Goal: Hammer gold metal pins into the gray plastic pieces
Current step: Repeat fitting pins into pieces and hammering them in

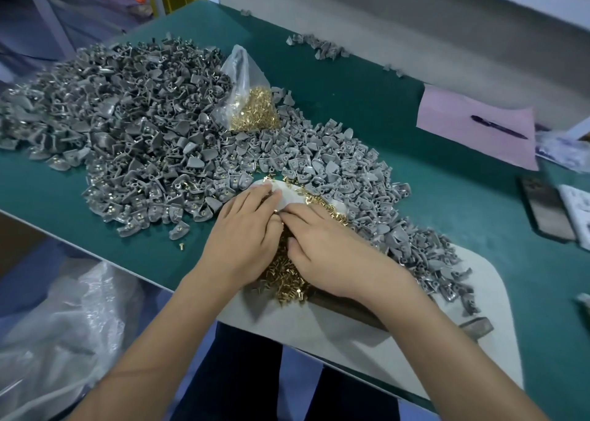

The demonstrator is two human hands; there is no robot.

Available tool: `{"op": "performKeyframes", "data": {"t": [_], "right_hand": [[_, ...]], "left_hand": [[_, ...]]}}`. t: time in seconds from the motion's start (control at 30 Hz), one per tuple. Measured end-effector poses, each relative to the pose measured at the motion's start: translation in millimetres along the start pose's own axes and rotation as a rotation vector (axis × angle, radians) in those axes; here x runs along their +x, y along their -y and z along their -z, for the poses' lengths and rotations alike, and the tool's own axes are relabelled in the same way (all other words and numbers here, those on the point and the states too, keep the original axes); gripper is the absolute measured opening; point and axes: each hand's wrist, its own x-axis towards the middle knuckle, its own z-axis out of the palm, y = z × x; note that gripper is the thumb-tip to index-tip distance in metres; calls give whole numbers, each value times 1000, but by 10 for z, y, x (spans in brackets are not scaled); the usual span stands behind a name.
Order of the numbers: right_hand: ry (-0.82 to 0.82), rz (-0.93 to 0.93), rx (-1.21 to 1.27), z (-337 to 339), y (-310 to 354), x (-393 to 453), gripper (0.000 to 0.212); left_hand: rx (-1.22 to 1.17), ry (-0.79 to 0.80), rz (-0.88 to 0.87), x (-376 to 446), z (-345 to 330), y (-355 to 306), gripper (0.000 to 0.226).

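A green table fills most of the view, and across it a very large heap of gray plastic pieces is spread from the far left toward the near right edge. A white mat is laid at the near edge of the table, its right part overlapped by the end of the heap. On this mat a loose pile of gold pins is gathered, and both hands are laid over it. The left hand is seen with fingers fairly straight and close together, the tips resting on the mat's far end beside the pins. The right hand is seen with fingertips drawn together at the pile just against the left hand; whether a pin is pinched cannot be told. A clear bag partly filled with more gold pins stands at the far side of the heap. A pink sheet with a pen on it lies well apart at the right. One stray pin lies alone near the table's front edge.
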Motion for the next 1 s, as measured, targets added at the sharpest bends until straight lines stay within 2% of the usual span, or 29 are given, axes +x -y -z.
{"op": "performKeyframes", "data": {"t": [0.37,0.53,0.73,0.83,1.0], "right_hand": [[-39,21,-15,21,54,-215,36],[-82,14,78,14,49,-290,31],[-251,14,144,-6,196,-273,30],[-309,53,155,-70,422,-149,26],[-280,99,144,-244,838,137,21]], "left_hand": [[-167,12,-203,-220,-4,-82,53],[-316,-6,-178,-256,13,-116,43],[-588,-161,16,-424,205,-25,43],[-508,-254,39,-650,284,115,41],[-217,-450,134,-990,358,461,28]]}}
